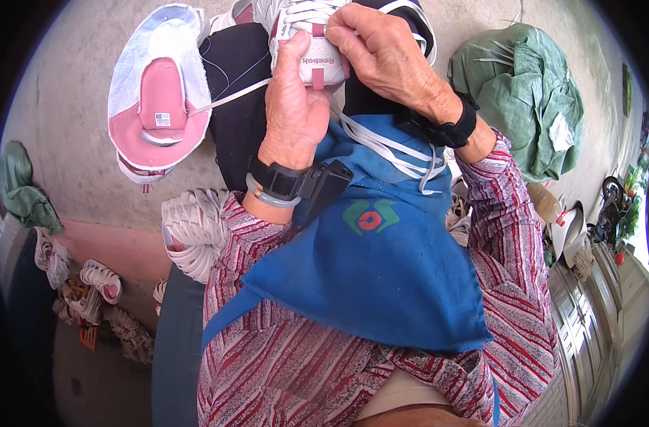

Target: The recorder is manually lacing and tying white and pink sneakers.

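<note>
At the top centre of the frame I see my left hand closed on the white sneaker, thumb pressed up against the tongue with its pink tab. My right hand comes in from the upper right, fingers curled over the top of the same shoe, pinching at the tongue edge. Both hands are shut on the sneaker, touching each other across it. White laces trail down from the shoe, looping over the blue apron that fills the middle of the frame; one lace runs left toward the upper left.

Each wrist carries a black strap; the left one also has a pale bangle just below it. The sleeves are red-and-white striped.

In the upper left lies a cut shoe upper piece, white outside with pink lining, on the concrete floor. Just below it, left of centre, sits a bundle of white laces. More bundles lie at the lower left. A green woven sack fills the upper right.
</note>
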`<control>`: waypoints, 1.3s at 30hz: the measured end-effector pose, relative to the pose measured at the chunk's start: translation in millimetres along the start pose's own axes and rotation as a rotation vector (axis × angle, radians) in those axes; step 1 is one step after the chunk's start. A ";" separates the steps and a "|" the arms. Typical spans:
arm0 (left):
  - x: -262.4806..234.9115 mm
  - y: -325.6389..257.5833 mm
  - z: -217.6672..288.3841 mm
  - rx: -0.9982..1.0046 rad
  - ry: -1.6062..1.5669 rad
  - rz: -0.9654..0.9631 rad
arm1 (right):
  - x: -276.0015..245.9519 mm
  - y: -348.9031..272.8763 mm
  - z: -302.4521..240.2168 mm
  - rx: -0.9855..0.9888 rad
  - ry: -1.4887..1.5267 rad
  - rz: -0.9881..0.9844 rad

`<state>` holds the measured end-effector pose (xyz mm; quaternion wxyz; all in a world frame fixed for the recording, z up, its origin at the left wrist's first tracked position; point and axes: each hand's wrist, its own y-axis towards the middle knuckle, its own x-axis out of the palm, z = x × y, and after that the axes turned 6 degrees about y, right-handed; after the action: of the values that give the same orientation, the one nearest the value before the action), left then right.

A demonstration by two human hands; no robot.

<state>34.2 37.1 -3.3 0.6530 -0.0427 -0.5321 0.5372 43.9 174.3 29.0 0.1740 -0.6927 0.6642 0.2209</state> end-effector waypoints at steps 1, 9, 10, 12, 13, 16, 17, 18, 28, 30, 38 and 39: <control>0.8 0.2 -1.0 -0.003 -0.002 -0.002 | -1.1 -1.0 0.2 0.002 -0.003 -0.001; -5.9 0.3 0.6 0.013 0.043 -0.067 | -4.6 6.3 -12.0 -0.256 -0.210 0.144; -6.6 -0.8 0.7 0.014 0.044 -0.069 | -5.0 4.4 -13.0 -0.258 -0.211 0.145; -6.7 -6.0 0.8 0.048 0.082 -0.110 | -5.4 -1.9 -18.6 -0.183 -0.253 0.085; -8.0 -6.5 0.5 0.052 0.080 -0.111 | -2.3 -0.8 -16.6 -0.188 -0.255 0.084; -9.8 -5.1 -1.7 -0.002 0.074 -0.113 | 5.4 5.6 -17.9 -0.147 -0.290 0.045; -9.0 -4.3 -2.4 -0.008 0.036 -0.131 | 3.1 5.6 -18.4 -0.149 -0.298 0.043; -9.4 -3.4 -1.2 -0.008 0.003 -0.146 | 1.4 6.9 -17.3 -0.164 -0.257 0.060; -20.1 4.5 -10.4 -0.035 -0.077 -0.238 | -13.5 23.1 -32.1 -0.275 -0.468 -0.091; -18.1 3.4 -11.7 -0.060 -0.090 -0.194 | -13.6 29.2 -23.3 -0.338 -0.456 -0.223; -20.2 7.3 -17.3 -0.057 -0.138 -0.138 | -3.9 38.7 -27.4 -0.239 -0.622 -0.345; -19.9 7.1 -17.2 -0.083 -0.165 -0.162 | -2.3 38.2 -27.2 -0.191 -0.556 -0.268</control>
<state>45.2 34.0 -28.1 0.6461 0.0177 -0.6073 0.4619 7.8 159.5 55.1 0.3106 -0.7002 0.4706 0.4380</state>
